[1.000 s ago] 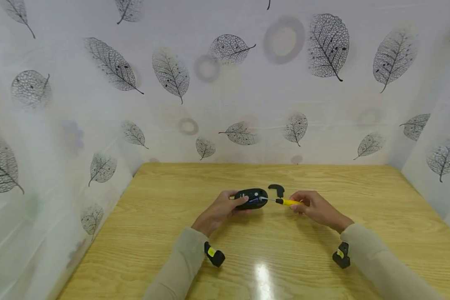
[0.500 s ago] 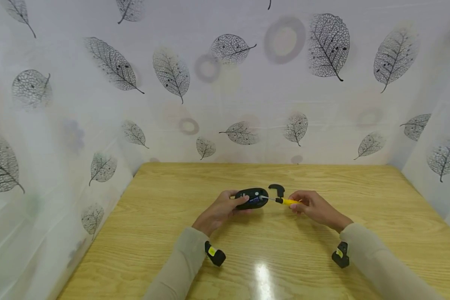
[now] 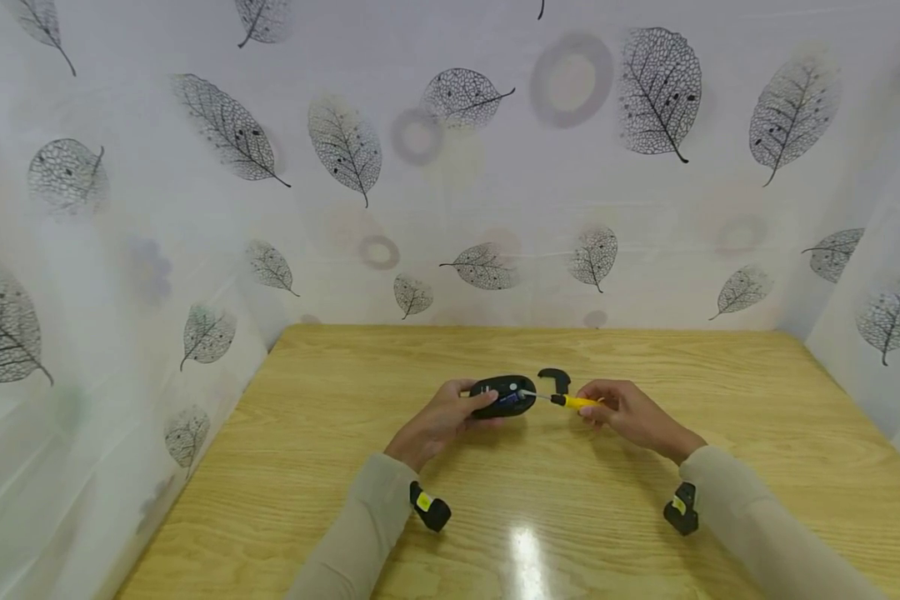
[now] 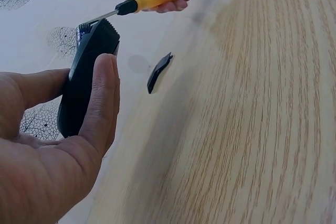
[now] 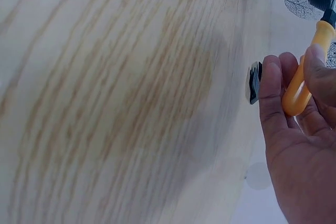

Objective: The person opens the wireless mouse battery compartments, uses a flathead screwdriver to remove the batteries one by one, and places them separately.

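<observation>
My left hand (image 3: 442,417) grips a black computer mouse (image 3: 487,408), held above the table with its underside turned up toward the head camera. A blue battery (image 3: 509,399) shows in its uncovered compartment. Between thumb and fingers, my right hand (image 3: 633,415) holds a screwdriver (image 3: 579,402) with a yellow handle and black collar. Its metal shaft points left, and the tip is at the compartment's right end, by the battery. Whether the tip touches the battery cannot be made out. Behind the screwdriver, a black curved cover (image 3: 557,378) lies on the table, apart from both hands.
The wood-grain table (image 3: 345,358) reaches back to a pale leaf-printed curtain (image 3: 495,192), which also hangs along both sides. A black wrist camera (image 3: 430,508) is strapped to the left sleeve, and another wrist camera (image 3: 681,510) to the right one.
</observation>
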Motion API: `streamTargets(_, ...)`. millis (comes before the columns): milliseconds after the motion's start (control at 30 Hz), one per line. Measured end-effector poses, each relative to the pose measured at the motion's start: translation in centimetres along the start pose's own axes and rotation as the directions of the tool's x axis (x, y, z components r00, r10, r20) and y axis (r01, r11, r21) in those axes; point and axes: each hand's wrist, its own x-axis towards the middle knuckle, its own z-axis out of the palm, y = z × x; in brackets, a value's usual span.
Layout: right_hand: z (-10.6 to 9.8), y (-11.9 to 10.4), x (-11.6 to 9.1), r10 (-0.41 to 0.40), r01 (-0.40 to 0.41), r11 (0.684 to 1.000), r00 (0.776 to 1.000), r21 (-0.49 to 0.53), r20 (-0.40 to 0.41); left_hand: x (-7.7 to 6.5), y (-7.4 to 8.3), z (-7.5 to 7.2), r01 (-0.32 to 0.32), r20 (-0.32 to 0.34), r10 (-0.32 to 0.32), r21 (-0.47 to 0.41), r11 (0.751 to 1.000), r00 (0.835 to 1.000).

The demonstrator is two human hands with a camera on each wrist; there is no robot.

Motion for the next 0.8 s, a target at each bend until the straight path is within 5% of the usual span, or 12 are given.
streamTargets(600, -1.8, -0.6, -1.1, -0.014, 0.015, 1.0, 0.995, 0.011, -0.1, -0.7, -0.4, -0.6, -0.013, -0.016, 0.013, -0.012, 1.0, 1.0)
streamTargets(800, -2.6, -0.7, -1.4, -0.023, -0.003, 0.989, 0.986, -0.15, -0.165, -1.1, -0.4, -0.7, -0.016, -0.014, 0.016, 0.0, 1.0, 1.0)
